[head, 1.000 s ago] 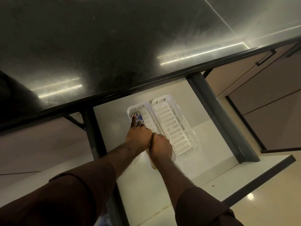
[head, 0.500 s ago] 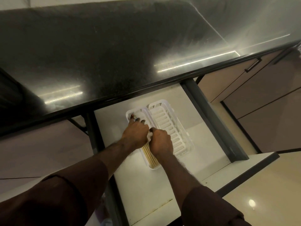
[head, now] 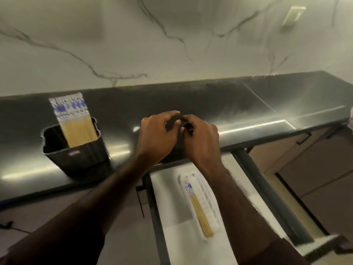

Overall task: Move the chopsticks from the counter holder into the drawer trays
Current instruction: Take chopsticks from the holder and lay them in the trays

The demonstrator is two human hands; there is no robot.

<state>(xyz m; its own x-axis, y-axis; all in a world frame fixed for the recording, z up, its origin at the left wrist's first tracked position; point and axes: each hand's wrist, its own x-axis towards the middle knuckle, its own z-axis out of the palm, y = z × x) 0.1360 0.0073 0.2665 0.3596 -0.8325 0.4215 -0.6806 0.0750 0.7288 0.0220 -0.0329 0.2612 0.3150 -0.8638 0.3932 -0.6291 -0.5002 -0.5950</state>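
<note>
Both hands, left [head: 158,134] and right [head: 200,138], at frame centre above the worktop [head: 267,109], fingers curled, apparently empty. Chopsticks [head: 74,119] standing in holder [head: 76,152] at left, ready for picking; some [head: 198,209] lying in drawer tray [head: 212,213], lower centre.

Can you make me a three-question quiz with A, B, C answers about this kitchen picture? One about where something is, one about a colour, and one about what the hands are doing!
1. Where is the holder?
A. On the counter, left of the hands
B. In the drawer
C. On the floor

2. What colour is the tray in the drawer?
A. Red
B. White
C. Black

3. What are the left hand and right hand doing?
A. Each holding a bundle of chopsticks
B. Resting flat in the drawer
C. Raised together over the counter edge

Answers:
1. A: it stands on the dark counter with chopsticks sticking out.
2. B: it is pale white under the chopsticks lying in it.
3. C: their fingertips meet, with no chopsticks visible in them.
</note>
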